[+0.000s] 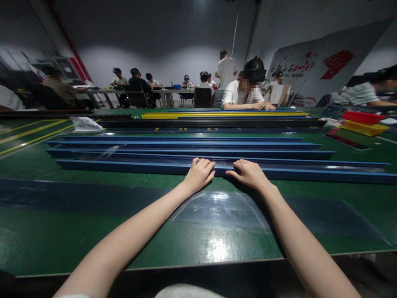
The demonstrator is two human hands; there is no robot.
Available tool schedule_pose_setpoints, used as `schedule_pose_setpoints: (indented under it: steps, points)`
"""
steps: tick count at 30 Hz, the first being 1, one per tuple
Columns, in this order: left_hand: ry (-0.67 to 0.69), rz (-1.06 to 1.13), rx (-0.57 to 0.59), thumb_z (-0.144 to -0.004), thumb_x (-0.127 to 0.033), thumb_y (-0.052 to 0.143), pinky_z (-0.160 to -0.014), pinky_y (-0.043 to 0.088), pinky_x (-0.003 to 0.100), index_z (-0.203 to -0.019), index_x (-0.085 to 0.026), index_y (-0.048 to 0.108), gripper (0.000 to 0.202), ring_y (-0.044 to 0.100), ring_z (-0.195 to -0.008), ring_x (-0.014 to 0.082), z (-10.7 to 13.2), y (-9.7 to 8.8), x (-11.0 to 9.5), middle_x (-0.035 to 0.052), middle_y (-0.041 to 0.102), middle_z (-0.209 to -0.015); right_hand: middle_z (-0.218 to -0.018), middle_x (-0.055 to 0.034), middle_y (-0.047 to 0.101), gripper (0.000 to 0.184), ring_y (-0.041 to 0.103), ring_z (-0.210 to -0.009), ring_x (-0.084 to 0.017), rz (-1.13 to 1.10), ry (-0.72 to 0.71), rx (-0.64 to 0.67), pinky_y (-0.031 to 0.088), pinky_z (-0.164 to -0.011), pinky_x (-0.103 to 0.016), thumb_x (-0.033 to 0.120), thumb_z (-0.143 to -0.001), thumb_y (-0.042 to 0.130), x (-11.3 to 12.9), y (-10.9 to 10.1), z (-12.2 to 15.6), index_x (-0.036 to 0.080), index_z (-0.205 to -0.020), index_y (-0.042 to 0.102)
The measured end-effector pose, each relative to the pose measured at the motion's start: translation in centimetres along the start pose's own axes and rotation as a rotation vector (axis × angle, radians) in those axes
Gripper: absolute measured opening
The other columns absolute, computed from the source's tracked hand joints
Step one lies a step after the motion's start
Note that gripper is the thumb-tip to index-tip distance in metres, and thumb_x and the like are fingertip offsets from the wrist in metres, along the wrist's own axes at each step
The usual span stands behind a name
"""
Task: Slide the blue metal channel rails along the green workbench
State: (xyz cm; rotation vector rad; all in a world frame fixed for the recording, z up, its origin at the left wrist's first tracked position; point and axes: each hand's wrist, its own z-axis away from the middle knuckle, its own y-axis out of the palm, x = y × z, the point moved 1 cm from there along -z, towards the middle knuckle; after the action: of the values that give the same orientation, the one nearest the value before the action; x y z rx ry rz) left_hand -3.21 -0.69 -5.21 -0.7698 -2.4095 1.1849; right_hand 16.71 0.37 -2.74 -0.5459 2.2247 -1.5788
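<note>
A long blue channel strip (124, 166) lies across the green table in front of me, with clear film along its trough. My left hand (201, 173) is closed over its near wall, fingers curled over the top edge. A short way to the right, my right hand (249, 173) grips the same wall, with its thumb on the near side. The fingertips inside the trough are partly hidden. Just behind lie more blue channel strips (192, 153), roughly parallel. Nearer my body, a flat transparent sheet (217, 207) rests on the table beneath my forearms.
Farther back are black strips (211, 123) and yellow strips (223, 116). At right sit a red bin (363, 117), a yellow bin (365, 128) and a dark phone-like slab (346, 141). A crumpled plastic bag (86, 123) lies left. A co-worker (243, 93) leans over the far side.
</note>
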Motion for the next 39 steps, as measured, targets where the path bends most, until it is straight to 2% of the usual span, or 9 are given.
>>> schedule_pose_setpoints:
  steps: [39]
  points:
    - [-0.003,-0.015,0.011,-0.086,-0.026,0.041,-0.086,0.026,0.035,-0.105,-0.017,0.05,0.023,0.051,-0.093,0.0185,-0.03,-0.11,-0.13,0.0056,0.06,-0.096,-0.077,-0.0071,0.063,0.039,0.056,-0.074,-0.017,0.01,-0.02,-0.021,0.031,-0.058,-0.024,0.05,-0.084,0.039,-0.11,0.18,0.04,0.018,-0.072,0.057]
